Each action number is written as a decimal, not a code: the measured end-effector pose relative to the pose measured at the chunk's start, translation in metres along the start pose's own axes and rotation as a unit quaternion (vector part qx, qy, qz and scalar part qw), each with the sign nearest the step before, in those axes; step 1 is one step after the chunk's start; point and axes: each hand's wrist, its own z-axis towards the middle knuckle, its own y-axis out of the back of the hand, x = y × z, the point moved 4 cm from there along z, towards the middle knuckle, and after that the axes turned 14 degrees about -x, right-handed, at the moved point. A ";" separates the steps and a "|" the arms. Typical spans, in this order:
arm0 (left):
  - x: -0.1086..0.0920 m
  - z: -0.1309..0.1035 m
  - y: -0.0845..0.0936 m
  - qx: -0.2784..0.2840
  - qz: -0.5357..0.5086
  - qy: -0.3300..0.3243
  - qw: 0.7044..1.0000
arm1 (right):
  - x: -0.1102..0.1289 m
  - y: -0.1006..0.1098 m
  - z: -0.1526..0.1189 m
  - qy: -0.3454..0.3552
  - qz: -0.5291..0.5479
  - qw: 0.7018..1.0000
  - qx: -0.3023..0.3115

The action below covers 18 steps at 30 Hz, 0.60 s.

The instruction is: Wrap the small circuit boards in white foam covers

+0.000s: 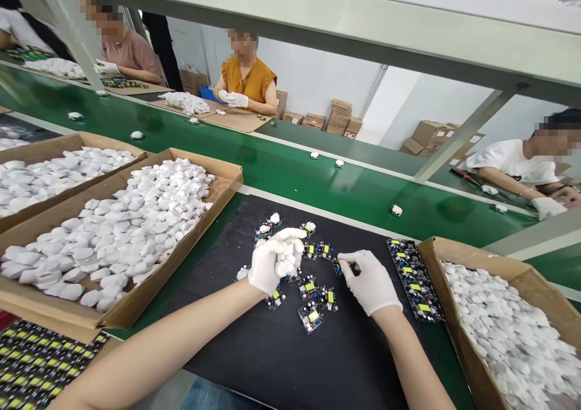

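Observation:
My left hand [272, 261], in a white glove, is curled around several white pieces [287, 261] above the black mat [272, 349]. My right hand [370, 281], also gloved, has thumb and forefinger together at a small circuit board [336, 266] on the mat. Several loose boards with yellow parts, such as one board [311, 317], lie between and below my hands. Near my left hand, some boards carry white pieces on top, one of them a capped board [274, 219]. A joined panel of boards [414, 281] lies right of my right hand.
Cardboard trays of white pieces stand left [233, 177] and right [521, 271] of the mat. Beyond runs a green conveyor [272, 165] with spaced white-topped boards. Several people sit across it. A metal frame [481, 125] crosses overhead. Stacked board panels [40, 361] lie lower left.

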 end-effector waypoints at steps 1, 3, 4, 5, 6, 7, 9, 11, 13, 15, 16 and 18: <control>0.000 0.000 0.000 -0.005 -0.006 0.008 1.000 | 0.000 0.000 0.000 -0.004 -0.006 1.000 0.004; 0.001 0.000 0.000 -0.015 -0.007 0.017 1.000 | 0.001 -0.001 0.000 -0.015 -0.014 1.000 0.016; 0.001 0.000 -0.001 -0.020 -0.003 0.015 1.000 | 0.001 -0.002 0.000 -0.021 -0.014 0.999 0.026; 0.002 0.000 -0.002 -0.027 0.002 0.009 1.000 | 0.001 -0.003 -0.001 -0.029 -0.010 0.999 0.036; 0.003 0.000 -0.002 -0.034 0.008 0.003 0.999 | 0.002 -0.003 -0.001 -0.037 -0.002 0.998 0.044; 0.003 0.001 -0.003 -0.042 0.015 -0.003 0.999 | 0.003 -0.003 -0.001 -0.047 0.005 0.998 0.046; 0.005 0.001 -0.004 -0.053 0.034 -0.007 0.998 | 0.005 0.000 -0.002 -0.072 0.005 0.997 0.023; 0.008 0.000 -0.005 -0.055 0.061 0.000 0.997 | 0.010 0.005 -0.004 -0.079 -0.013 0.996 -0.028; 0.009 -0.001 -0.006 -0.049 0.092 0.004 0.995 | 0.020 0.011 -0.007 -0.041 -0.004 0.996 -0.078; 0.011 -0.005 -0.008 -0.033 0.123 0.005 0.992 | 0.033 0.014 -0.011 0.019 0.046 0.994 -0.100; 0.012 -0.007 -0.009 -0.021 0.138 0.005 0.990 | 0.040 0.015 -0.013 0.043 0.079 0.991 -0.100; 0.014 -0.010 -0.011 0.008 0.168 -0.002 0.986 | 0.050 0.015 -0.017 0.076 0.134 0.985 -0.084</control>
